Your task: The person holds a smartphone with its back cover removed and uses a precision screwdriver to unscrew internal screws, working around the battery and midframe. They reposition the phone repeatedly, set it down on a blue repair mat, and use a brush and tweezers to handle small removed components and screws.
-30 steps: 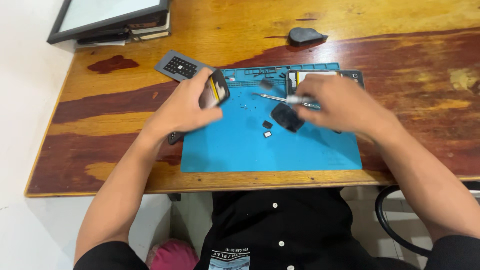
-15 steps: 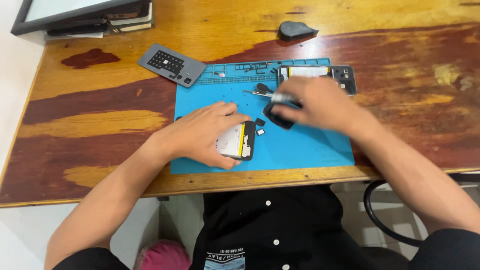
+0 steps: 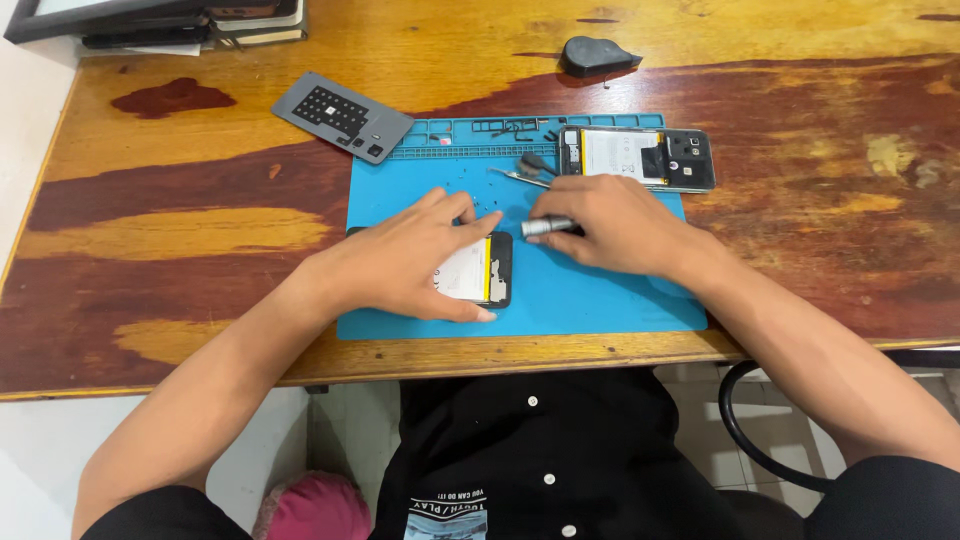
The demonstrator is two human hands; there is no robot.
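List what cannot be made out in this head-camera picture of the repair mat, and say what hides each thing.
- Opened phone, head view: mostly covered by the left hand.
- Silver tool: only its tip shows; the right hand hides the rest.
- Small dark specks on the blue mat near the fingers: too small to identify.
- Framed panel and the stack under it: cut off by the top edge.
- Black ring below the wooden table: partly behind the right arm.

Left hand (image 3: pixel 400 265) carried the opened phone (image 3: pixel 478 270) from the blue mat's (image 3: pixel 600 290) upper-left part to its front edge, pressing it flat. Right hand (image 3: pixel 610 225) drew toward the mat's middle, gripping a silver screwdriver (image 3: pixel 545 227) beside the phone.
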